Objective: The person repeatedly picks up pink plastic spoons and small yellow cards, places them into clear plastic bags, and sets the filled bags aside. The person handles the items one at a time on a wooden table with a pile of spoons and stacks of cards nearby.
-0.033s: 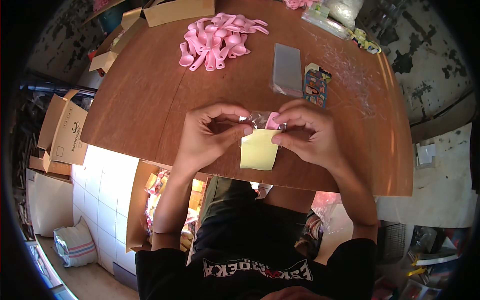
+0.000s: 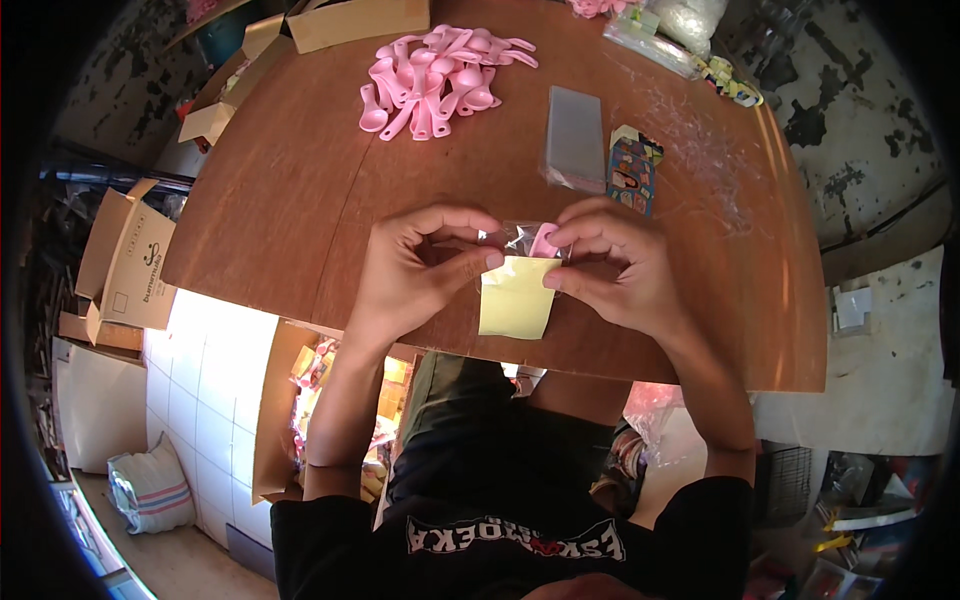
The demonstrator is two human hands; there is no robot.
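My left hand point(image 2: 415, 265) pinches the upper left edge of a clear plastic bag point(image 2: 518, 238) between thumb and fingers. At the bag's upper right, my right hand point(image 2: 620, 262) closes its thumb and fingers on the bag. A pale yellow card point(image 2: 515, 300) fills the bag's lower part and hangs near the table's front edge. Behind the card's top edge sticks out the handle end of a pink spoon point(image 2: 544, 241), close to my right fingertips; the rest of it is hidden. Farther off lies a heap of pink spoons point(image 2: 430, 80).
Beyond my right hand lie a stack of clear bags point(image 2: 574, 135) and a colourful printed card point(image 2: 632, 175) on the wooden table point(image 2: 270, 200). Plastic scraps point(image 2: 705, 150) spread to the right. Cardboard boxes point(image 2: 360, 22) stand at the back left; an open carton point(image 2: 275, 410) sits below the table's front edge.
The yellow card and the clear bag have shifted very slightly upward in the picture. Both hands keep their hold in the same place.
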